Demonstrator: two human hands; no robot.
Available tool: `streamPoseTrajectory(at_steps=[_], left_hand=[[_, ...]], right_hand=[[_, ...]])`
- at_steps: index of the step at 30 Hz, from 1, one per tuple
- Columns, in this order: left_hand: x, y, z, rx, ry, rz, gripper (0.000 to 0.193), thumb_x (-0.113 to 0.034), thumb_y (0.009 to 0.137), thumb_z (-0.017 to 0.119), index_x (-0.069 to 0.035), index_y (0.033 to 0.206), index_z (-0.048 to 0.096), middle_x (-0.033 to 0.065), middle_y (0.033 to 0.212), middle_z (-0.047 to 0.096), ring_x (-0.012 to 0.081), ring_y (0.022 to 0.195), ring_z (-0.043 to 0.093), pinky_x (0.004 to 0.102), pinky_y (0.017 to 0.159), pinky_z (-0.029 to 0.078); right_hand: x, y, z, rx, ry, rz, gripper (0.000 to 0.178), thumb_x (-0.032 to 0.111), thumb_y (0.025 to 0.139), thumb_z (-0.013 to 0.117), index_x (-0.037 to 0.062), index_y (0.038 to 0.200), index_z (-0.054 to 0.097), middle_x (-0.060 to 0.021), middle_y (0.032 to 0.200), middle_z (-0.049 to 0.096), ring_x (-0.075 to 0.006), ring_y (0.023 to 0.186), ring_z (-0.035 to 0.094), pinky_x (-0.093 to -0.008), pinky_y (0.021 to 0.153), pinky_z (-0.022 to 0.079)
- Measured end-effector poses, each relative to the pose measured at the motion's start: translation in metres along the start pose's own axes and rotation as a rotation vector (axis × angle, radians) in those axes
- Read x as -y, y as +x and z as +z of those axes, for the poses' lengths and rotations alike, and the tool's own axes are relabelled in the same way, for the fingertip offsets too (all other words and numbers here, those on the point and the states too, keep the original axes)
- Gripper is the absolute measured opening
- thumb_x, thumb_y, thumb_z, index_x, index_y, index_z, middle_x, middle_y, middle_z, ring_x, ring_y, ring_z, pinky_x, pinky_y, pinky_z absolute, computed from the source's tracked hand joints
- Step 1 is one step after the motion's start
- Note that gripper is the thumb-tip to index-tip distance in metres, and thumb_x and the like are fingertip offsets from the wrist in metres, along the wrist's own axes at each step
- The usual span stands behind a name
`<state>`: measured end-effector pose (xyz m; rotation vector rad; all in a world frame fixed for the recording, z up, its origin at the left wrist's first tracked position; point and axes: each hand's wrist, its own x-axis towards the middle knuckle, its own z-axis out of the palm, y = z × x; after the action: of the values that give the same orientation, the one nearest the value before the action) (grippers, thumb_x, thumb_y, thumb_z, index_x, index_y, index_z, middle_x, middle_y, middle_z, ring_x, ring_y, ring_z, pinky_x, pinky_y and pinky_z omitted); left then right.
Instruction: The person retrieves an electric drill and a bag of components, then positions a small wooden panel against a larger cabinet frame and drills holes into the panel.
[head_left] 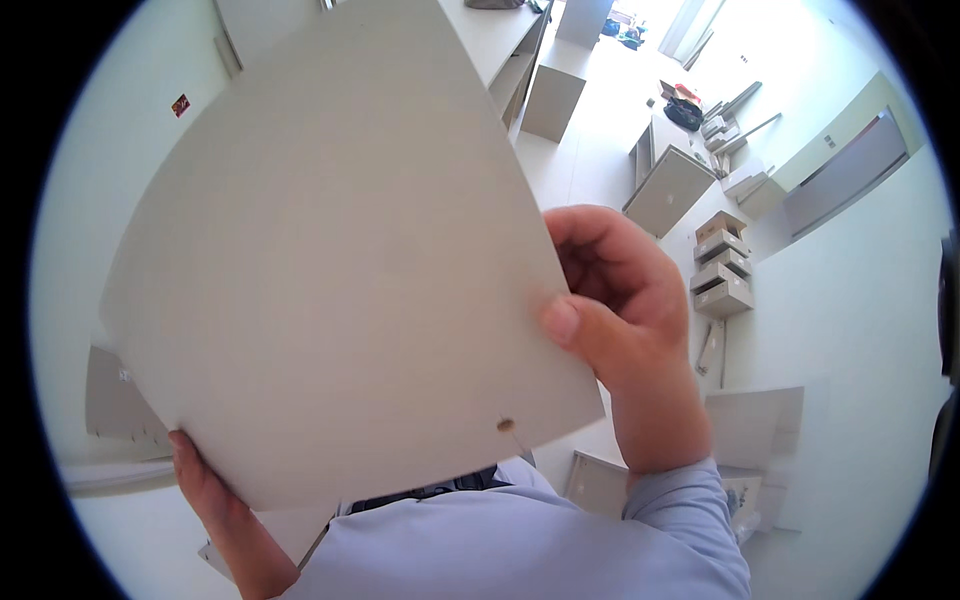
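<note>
A large pale beige board (350,250) is held up close in front of me and fills much of the view. A small round hole with a brownish inside sits near its lower right corner. My right hand (630,310) grips the board's right edge, thumb on the near face and fingers curled behind it. At the lower left corner, my left hand (215,505) holds the edge, with most of its fingers hidden behind the board. The board is tilted, its lower edge close to my body.
Beyond the board's right edge stand cabinet boxes (555,100) and another cabinet (670,190). Stacked drawers (724,270) line the right wall. A black bag (684,112) and loose boards (735,105) lie farther back. Another panel (755,430) leans at the lower right.
</note>
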<state>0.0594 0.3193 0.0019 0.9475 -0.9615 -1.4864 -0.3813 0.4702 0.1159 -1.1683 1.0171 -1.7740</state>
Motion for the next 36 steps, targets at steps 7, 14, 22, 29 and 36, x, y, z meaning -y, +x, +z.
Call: streamPoseTrajectory(at_steps=[7,14,22,29,36], left_hand=[[-0.006,0.003,-0.004,0.033,-0.043,0.096,0.073,-0.055,0.111,0.047,0.002,0.156,0.042,0.0158,0.155,0.052,0.0290,0.139,0.054,0.0440,0.113,0.048],[-0.004,0.012,0.009,0.113,-0.066,0.012,0.071,-0.055,0.111,0.048,-0.002,0.157,0.042,0.0151,0.155,0.052,0.0298,0.139,0.054,0.0457,0.114,0.048],[0.045,0.038,-0.012,0.281,0.057,0.242,0.067,-0.053,0.108,0.056,-0.003,0.152,0.049,0.0131,0.149,0.058,0.0303,0.137,0.055,0.0476,0.112,0.049],[0.097,0.104,-0.030,0.173,-0.082,0.375,0.063,-0.045,0.100,0.063,-0.004,0.147,0.053,0.0112,0.146,0.058,0.0326,0.132,0.055,0.0534,0.114,0.047],[0.063,0.086,-0.003,0.156,0.191,0.616,0.084,-0.059,0.091,0.067,-0.006,0.152,0.046,0.0121,0.152,0.051,0.0340,0.135,0.053,0.0549,0.113,0.048]], right_hand=[[0.036,-0.011,0.014,-0.123,0.002,0.011,0.066,0.021,0.082,0.091,-0.0079,0.131,0.059,-0.0114,0.119,0.070,-0.0171,0.109,0.070,-0.0309,0.098,0.056],[0.032,-0.018,0.004,-0.133,-0.002,0.010,0.067,0.023,0.082,0.092,-0.0078,0.131,0.059,-0.0112,0.120,0.070,-0.0175,0.110,0.070,-0.0310,0.099,0.056],[-0.030,-0.006,-0.041,-0.017,-0.130,-0.183,0.043,0.008,0.099,0.075,-0.0054,0.136,0.059,-0.0105,0.124,0.069,-0.0156,0.106,0.067,-0.0308,0.094,0.055],[-0.059,-0.008,-0.068,-0.128,-0.465,-0.411,0.032,0.002,0.097,0.072,-0.0003,0.129,0.068,-0.0118,0.110,0.071,-0.0226,0.096,0.067,-0.0328,0.087,0.055],[-0.037,-0.018,-0.058,-0.079,-0.524,-0.480,0.035,0.007,0.098,0.075,-0.0004,0.131,0.068,-0.0110,0.111,0.071,-0.0204,0.094,0.067,-0.0322,0.085,0.055]])
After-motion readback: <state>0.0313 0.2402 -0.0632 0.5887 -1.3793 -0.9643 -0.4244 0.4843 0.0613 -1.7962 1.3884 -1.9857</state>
